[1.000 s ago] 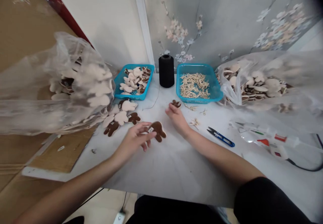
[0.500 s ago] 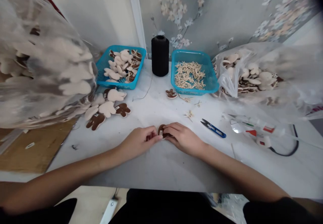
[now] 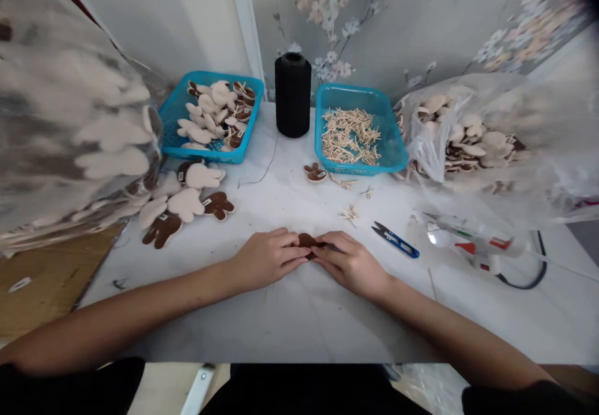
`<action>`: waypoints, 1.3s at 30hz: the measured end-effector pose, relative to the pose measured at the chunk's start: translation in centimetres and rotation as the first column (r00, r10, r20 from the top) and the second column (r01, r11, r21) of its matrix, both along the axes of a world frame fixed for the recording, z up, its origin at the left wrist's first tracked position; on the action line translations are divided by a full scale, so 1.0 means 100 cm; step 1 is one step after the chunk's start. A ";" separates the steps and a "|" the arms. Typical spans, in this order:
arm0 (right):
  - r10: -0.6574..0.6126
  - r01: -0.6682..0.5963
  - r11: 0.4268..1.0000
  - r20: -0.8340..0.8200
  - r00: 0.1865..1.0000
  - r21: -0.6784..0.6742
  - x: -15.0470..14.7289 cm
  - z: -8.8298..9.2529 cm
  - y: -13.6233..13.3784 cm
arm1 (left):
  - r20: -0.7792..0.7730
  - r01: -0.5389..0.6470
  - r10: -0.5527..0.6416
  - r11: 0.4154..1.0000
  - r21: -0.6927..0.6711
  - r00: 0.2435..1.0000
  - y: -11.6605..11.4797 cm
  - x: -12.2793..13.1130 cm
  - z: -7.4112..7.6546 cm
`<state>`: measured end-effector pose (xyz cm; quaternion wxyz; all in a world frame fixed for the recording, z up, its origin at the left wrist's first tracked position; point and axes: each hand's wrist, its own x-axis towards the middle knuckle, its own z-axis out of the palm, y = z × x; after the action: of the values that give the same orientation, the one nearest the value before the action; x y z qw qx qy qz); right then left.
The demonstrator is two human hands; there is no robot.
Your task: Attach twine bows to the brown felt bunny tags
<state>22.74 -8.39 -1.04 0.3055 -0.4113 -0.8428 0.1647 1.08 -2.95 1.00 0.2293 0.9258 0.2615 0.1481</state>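
Note:
A small brown felt piece (image 3: 306, 240) lies between both hands near the middle of the table. My left hand (image 3: 274, 256) pinches its left side, fingers pressed together. On its right side my right hand (image 3: 349, 259) grips it, with the fingertips of both hands almost touching. The fingers cover much of the piece. Beyond the hands sits a brown flower-like piece (image 3: 315, 173) with a pale tag. Short pale sticks or strips (image 3: 349, 214) lie to its right, and blue thread snips (image 3: 395, 239) rest right of my right hand.
A blue basket (image 3: 248, 137) holds rabbit-shaped felt pieces; another blue basket (image 3: 395, 143) holds pale strips. Between them stands a black thread cone (image 3: 293, 97). Plastic bags of felt pieces flank the table, with loose pieces (image 3: 186, 203) at left and a glue gun (image 3: 486, 256) at right.
My left hand has closed onto the brown piece, and its tag no longer shows. My right hand has shifted slightly right. The camera view has moved a little.

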 end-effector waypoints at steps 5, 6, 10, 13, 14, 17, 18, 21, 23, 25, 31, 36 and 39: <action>0.048 -0.048 0.998 -0.005 0.999 -0.032 0.003 0.003 0.008 | -0.020 -0.119 0.118 0.993 -0.024 0.993 -0.003 -0.001 -0.003; 0.062 -0.062 0.997 -0.009 0.998 -0.040 0.003 0.004 0.010 | -0.033 -0.143 0.142 0.989 -0.039 0.989 -0.003 -0.002 -0.003; 0.071 -0.071 0.996 0.001 0.997 -0.057 0.001 0.007 0.014 | -0.121 -0.196 0.185 0.976 -0.092 0.975 -0.003 -0.006 -0.001; 0.059 -0.057 0.996 0.018 0.998 -0.061 -0.001 0.010 0.014 | -0.149 -0.215 0.196 0.968 -0.126 0.969 -0.001 -0.010 0.001; 0.062 -0.060 0.996 0.021 0.998 -0.068 -0.001 0.011 0.014 | -0.147 -0.223 0.203 0.965 -0.135 0.968 -0.001 -0.012 0.001; 0.078 -0.075 0.993 0.023 0.997 -0.092 0.000 0.013 0.013 | -0.131 -0.245 0.227 0.959 -0.145 0.965 0.001 -0.015 -0.001; 0.076 -0.073 0.993 0.023 0.997 -0.096 0.000 0.013 0.012 | -0.128 -0.247 0.230 0.958 -0.144 0.965 0.001 -0.015 -0.001; 0.065 -0.060 0.993 0.050 0.997 -0.103 -0.002 0.013 0.012 | -0.142 -0.250 0.230 0.958 -0.142 0.963 0.000 -0.018 -0.002; 0.072 -0.062 0.992 0.090 0.993 -0.106 -0.005 0.013 0.013 | -0.158 -0.252 0.227 0.955 -0.158 0.961 -0.002 -0.020 0.000; 0.076 -0.061 0.992 0.138 0.988 -0.108 -0.009 0.013 0.015 | -0.161 -0.245 0.215 0.949 -0.197 0.963 0.000 -0.023 0.005; 0.054 -0.033 0.995 0.245 0.968 -0.091 -0.017 0.010 0.015 | 0.002 -0.397 0.413 0.876 -0.273 0.911 0.052 -0.021 0.013; 0.008 0.008 0.999 0.298 0.955 -0.051 -0.022 0.009 0.012 | 0.117 -0.614 0.706 0.675 -0.409 0.698 0.139 0.011 -0.006; -0.017 0.032 0.999 0.330 0.944 -0.041 -0.025 0.010 0.009 | 0.115 -0.664 0.784 0.586 -0.465 0.611 0.174 0.029 -0.007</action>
<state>20.29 -7.54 -0.02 0.1531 -0.4504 -0.8728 0.1089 3.94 14.47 0.28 0.3580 0.6367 0.6040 0.3188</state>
